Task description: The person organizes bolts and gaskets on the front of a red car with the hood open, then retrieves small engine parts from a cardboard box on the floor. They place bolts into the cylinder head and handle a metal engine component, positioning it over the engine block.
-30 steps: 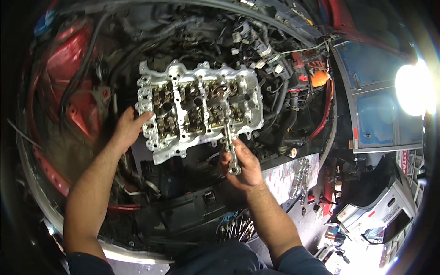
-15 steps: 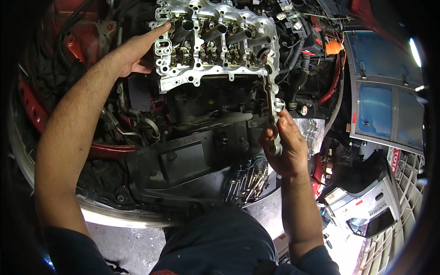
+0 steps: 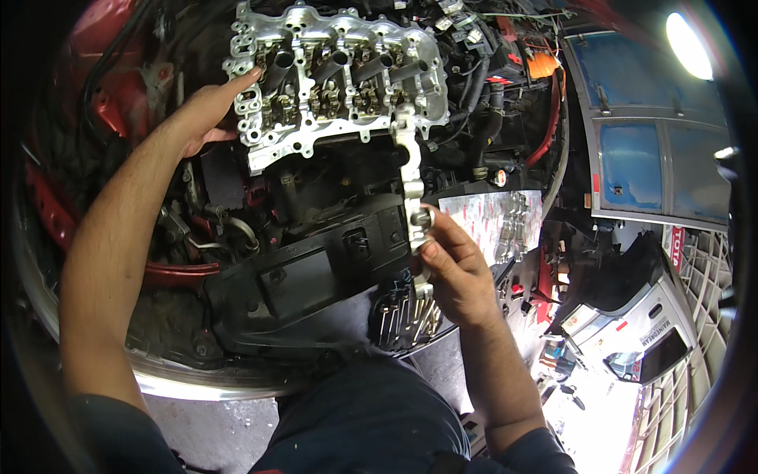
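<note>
Since a moment ago, right hand [image 3: 456, 272] has lifted the long metal bracket [image 3: 412, 189] upright; its fingers close around the lower part. Left hand [image 3: 207, 114], fingers open, touches the aluminium cylinder head [image 3: 339, 75] edge, above the engine bay [image 3: 316, 268].

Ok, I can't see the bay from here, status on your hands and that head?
Left hand rests on cylinder head left edge. Right hand grips long cast metal piece, upright, top end at the head's lower right corner. Nothing between them.
</note>
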Motion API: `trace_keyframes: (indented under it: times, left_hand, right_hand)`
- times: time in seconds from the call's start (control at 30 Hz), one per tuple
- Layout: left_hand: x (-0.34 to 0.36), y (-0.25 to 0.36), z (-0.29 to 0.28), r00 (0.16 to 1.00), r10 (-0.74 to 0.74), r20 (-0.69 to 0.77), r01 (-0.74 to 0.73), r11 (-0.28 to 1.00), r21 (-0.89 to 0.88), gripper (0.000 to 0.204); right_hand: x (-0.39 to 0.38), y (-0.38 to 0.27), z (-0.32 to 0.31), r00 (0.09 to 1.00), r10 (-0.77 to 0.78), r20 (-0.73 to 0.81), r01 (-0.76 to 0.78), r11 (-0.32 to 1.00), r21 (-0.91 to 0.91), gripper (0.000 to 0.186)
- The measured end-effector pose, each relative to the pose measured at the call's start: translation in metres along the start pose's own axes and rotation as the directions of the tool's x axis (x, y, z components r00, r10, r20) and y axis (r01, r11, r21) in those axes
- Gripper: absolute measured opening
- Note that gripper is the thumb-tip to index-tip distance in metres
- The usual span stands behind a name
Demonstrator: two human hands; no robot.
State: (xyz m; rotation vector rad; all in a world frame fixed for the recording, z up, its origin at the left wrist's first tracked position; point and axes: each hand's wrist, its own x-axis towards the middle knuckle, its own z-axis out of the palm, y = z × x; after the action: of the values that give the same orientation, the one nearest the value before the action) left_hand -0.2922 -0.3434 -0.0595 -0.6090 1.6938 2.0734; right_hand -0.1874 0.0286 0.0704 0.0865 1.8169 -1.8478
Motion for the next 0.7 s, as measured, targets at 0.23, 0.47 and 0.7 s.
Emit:
trace_keyframes:
  times: [0.23,0.47,0.7]
  left_hand:
    - [-0.002,-0.003,0.004,0.997,-0.002,-0.077,0.004,1.000,0.024,0.085]
    - [-0.003,-0.005,0.005,0.999,0.023,-0.023,-0.020,0.992,0.125,0.084]
    - [-0.003,-0.002,0.007,0.998,-0.017,-0.062,0.025,0.992,0.121,0.059]
  right_hand:
    - [-0.013,0.005,-0.011,1.000,0.018,0.007,-0.017,0.998,-0.052,0.051]
    - [0.013,-0.001,0.001,0.995,0.083,-0.046,-0.087,0.992,-0.093,0.050]
    - [0.134,-0.017,0.050,0.896,-0.425,0.130,0.350,0.494,-0.796,0.043]
